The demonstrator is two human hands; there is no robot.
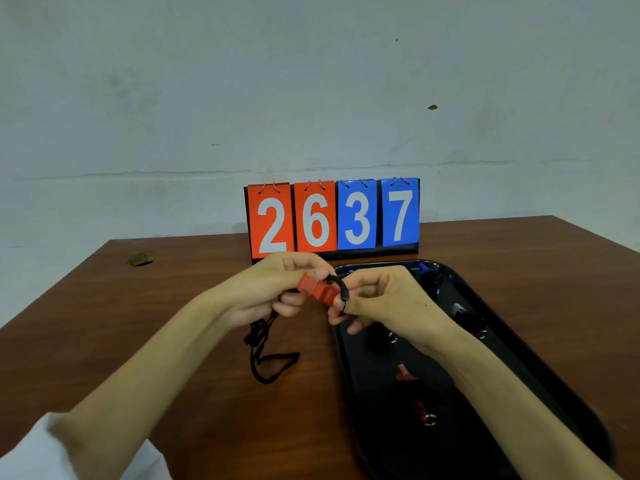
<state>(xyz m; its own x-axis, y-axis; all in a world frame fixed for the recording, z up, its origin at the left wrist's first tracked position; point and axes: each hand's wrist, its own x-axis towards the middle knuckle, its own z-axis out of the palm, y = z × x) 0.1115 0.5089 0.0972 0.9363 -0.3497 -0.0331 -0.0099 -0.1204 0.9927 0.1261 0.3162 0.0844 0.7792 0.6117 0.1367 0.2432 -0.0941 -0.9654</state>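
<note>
White sleeve (29, 445) at the bottom corner, well left of the black tray (377, 445), and both bare forearms reach up from it across the brown table (156, 323). Behind the tray's far end stands a flip scoreboard (332, 220) reading 2 and 6 on red, 3 and 7 on blue. Far to the tray's left, a round cable hole (140, 259) sits in the tabletop. The right forearm lies straight across the tray and hides a good part of what is inside.

Now the action: just above the tray's far left corner, the left hand (266, 289) grips a red whistle (317, 289), thumb on top, fingers curled beneath. It is a flat, ribbed, red plastic piece. The right hand (384, 299) pinches the small loop of black cord (273, 365) at the whistle's end. The rest of that cord hangs down and trails onto the table just left of the tray.

Inside the tray: two red whistles (403, 374), one with a metal ring (430, 419), dark pieces under the arm, and blue ones (427, 271) at the far end.
</note>
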